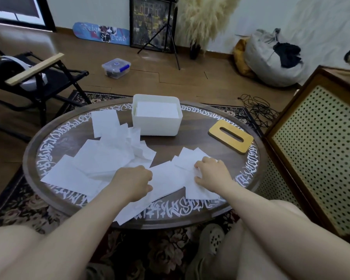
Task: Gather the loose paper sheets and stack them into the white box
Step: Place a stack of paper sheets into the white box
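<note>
On the round brown desk, my curled hands, left and right, pinched loose white paper sheets; the rectangular white plastic box lay lengthwise left-to-right.

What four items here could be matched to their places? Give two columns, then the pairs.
1. white box
2. wooden lid
3. clear plastic tub
4. right hand

A. on the floor beyond the table
B. on sheets at the table's near edge
C. far side of the table, paper inside
D. flat on the table's right side

Pairs: 1-C, 2-D, 3-A, 4-B
</note>
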Action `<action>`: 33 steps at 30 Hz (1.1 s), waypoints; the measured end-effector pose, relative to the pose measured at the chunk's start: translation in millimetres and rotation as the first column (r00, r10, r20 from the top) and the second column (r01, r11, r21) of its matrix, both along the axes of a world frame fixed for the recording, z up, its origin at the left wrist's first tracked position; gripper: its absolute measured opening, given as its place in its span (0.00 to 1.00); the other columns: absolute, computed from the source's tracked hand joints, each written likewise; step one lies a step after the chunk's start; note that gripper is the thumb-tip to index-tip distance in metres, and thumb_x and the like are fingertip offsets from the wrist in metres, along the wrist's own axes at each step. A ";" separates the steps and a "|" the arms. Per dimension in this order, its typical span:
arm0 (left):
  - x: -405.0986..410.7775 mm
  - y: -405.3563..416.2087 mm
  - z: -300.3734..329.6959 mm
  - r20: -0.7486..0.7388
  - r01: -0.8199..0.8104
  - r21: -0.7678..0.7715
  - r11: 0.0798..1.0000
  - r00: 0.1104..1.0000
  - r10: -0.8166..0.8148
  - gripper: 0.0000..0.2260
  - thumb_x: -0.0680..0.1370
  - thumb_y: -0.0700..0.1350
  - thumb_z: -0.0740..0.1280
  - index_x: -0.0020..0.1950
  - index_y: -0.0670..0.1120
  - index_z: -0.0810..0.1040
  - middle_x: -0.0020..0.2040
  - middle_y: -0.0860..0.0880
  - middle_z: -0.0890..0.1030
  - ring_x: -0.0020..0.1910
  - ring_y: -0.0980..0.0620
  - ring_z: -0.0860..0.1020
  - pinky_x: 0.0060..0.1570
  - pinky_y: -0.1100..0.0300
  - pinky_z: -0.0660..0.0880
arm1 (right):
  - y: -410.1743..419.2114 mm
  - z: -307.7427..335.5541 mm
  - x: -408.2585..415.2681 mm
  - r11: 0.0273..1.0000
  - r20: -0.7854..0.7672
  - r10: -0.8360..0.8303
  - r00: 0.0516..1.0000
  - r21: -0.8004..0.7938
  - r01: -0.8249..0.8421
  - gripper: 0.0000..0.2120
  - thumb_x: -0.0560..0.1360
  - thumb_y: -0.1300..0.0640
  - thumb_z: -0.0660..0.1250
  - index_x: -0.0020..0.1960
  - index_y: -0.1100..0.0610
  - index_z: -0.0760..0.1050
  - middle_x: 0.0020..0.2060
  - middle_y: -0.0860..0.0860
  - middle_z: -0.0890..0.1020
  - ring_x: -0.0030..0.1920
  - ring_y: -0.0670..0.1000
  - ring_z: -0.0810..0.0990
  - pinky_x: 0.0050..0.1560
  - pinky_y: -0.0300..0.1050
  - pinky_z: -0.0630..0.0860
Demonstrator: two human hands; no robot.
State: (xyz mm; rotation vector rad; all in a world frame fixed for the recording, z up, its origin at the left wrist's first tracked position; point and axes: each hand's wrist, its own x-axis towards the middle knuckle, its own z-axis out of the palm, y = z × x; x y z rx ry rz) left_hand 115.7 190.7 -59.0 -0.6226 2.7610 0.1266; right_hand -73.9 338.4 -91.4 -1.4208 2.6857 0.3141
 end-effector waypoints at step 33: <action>-9.0 8.0 -13.9 -0.040 -0.227 0.924 0.308 0.744 0.667 0.24 0.78 0.55 0.65 0.69 0.43 0.70 0.58 0.47 0.78 0.53 0.53 0.80 0.45 0.59 0.79 | 2.1 50.6 45.6 0.554 0.906 0.102 0.410 -0.394 0.733 0.04 0.77 0.60 0.66 0.46 0.56 0.79 0.38 0.48 0.83 0.35 0.42 0.79 0.34 0.31 0.71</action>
